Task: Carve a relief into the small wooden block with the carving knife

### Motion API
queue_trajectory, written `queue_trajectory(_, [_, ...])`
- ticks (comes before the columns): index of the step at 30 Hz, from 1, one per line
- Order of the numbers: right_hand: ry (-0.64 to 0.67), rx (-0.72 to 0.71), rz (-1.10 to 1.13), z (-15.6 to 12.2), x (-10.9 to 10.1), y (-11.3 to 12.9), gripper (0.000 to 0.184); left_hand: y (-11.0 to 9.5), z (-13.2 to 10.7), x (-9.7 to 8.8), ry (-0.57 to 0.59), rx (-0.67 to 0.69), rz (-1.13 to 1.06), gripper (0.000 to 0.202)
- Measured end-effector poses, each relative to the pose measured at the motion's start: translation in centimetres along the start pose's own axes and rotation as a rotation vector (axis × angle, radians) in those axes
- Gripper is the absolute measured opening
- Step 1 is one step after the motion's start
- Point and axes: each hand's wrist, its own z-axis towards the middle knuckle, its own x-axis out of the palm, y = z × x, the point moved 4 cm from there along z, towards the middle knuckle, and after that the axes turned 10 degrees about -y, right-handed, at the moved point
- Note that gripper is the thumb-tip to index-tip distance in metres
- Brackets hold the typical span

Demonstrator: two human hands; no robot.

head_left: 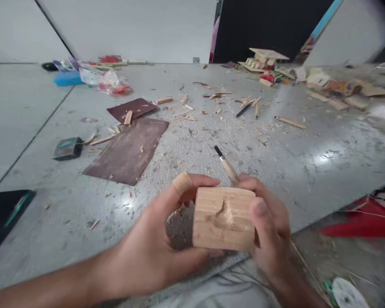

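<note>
A pale wooden block point(223, 218) with a carved notch in its top face sits low in the middle of the view. My left hand point(160, 239) grips its left side, and a plaster wraps the thumb. My right hand point(269, 231) holds the block's right side and also grips a carving tool point(226, 162), whose dark tip points up and away from me. Both hands hover just above a grey cloth point(192, 145) dusted with wood shavings.
Two brown sandpaper sheets point(128, 149) lie to the left, with a small dark box point(67, 147) beside them. Wood chips and a pencil point(244, 110) are scattered beyond. Wooden scraps point(266, 57) sit at the back right, plastic bags point(112, 83) at the back left.
</note>
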Motion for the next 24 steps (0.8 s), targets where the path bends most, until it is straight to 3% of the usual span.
queue_trajectory(2, [-0.042,0.015,-0.017,-0.3,-0.1,-0.3,0.044,0.0,0.1,-0.3,-0.046,0.015,-0.027,0.073])
queue_trajectory(5, [-0.137,0.033,-0.034,-0.1,-1.2,-0.6,0.041,0.0,0.9,-0.9,0.022,0.035,0.031,0.067])
queue_trajectory(9, [-0.212,0.000,-0.039,1.7,-4.2,-0.4,0.021,0.0,3.0,-2.0,0.360,0.081,0.256,0.058])
queue_trajectory(10, [-0.196,-0.038,-0.048,2.2,-5.0,-0.2,0.027,0.0,3.3,-2.2,0.467,0.103,0.304,0.057])
queue_trajectory(13, [-0.054,-0.082,-0.135,3.1,-6.8,0.7,0.052,0.2,4.0,-3.2,0.628,0.151,0.451,0.058])
queue_trajectory(18, [0.143,-0.160,-0.612,3.9,-8.6,3.3,0.026,-0.5,3.6,-3.4,0.498,0.171,0.564,0.058])
queue_trajectory(21, [0.519,-0.384,-0.657,4.6,-7.5,4.9,0.027,-0.8,2.6,-1.9,0.439,0.184,0.688,0.062])
queue_trajectory(24, [0.749,-0.454,-0.655,5.7,-6.3,5.4,0.023,-0.5,1.9,-0.5,0.405,0.200,0.772,0.057])
